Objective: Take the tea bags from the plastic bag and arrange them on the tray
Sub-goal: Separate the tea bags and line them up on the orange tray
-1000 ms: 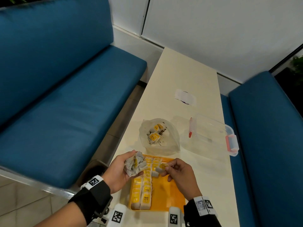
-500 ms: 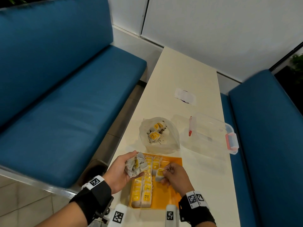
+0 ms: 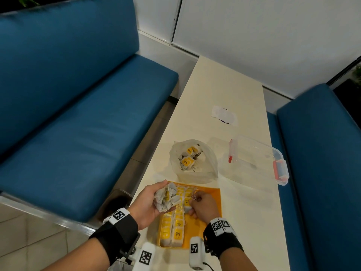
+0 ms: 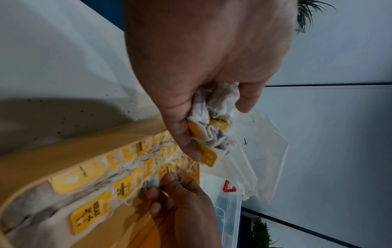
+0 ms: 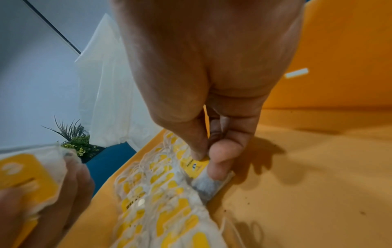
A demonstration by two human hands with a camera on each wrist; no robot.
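right hand pinches one paper tea bag with yellow tag onto orange plastic tray | left hand clutches crumpled bunch of tea bags over tray's left edge | clear plastic bag just beyond tray, some bags inside | risk: loose strings snag, dragging laid rows askew; bunch may drop.

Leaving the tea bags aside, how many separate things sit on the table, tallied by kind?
plastic bag: 1
tray: 1
clear container: 1
paper scrap: 1
Total: 4
The tea bags overlap too much to count.
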